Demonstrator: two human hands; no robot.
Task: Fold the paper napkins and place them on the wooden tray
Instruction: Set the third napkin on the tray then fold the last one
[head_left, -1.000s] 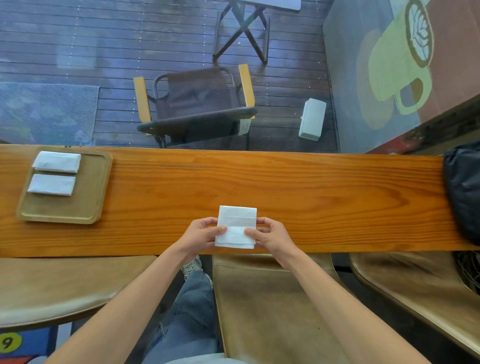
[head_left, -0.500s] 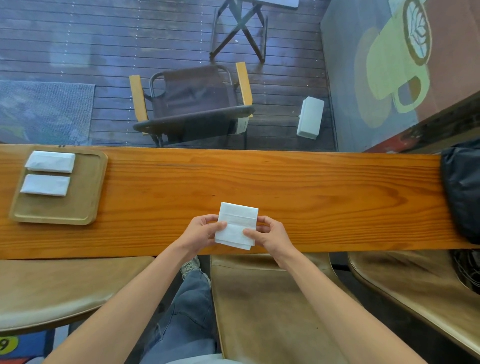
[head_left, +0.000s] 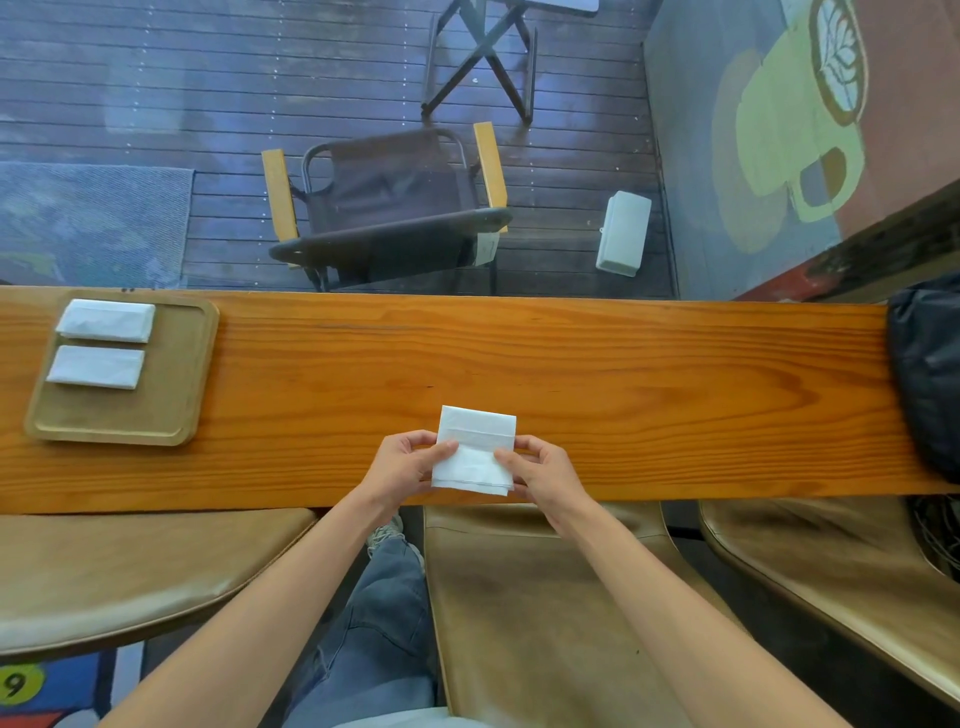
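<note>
- While both hands pinch it, a white paper napkin (head_left: 475, 451) sits near the front edge of the wooden bench (head_left: 623, 389), roughly in the middle of its length, with a crease line running across its upper part.
- The left hand (head_left: 402, 465) grips the napkin's left edge, thumb on top and fingers curled under.
- The right hand (head_left: 540, 470) grips the right edge the same way, thumb pressed on the paper's face.
- The napkin's lower edge appears slightly lifted off the wood, showing more than one layer at the bottom.
- Far off at the left end of the bench lies a wooden tray (head_left: 171, 415).
- Two folded napkins rest on the tray, the far napkin (head_left: 106, 320) near the tray's back rim and the near napkin (head_left: 96, 367) just in front of it, side by side with a narrow gap.
- A dark bag (head_left: 930, 374) sits at the right end of the bench.
- Tan padded seats (head_left: 545, 613) stand below the bench's front edge.
- Beyond the bench a folding chair (head_left: 389, 208) stands on dark decking.
</note>
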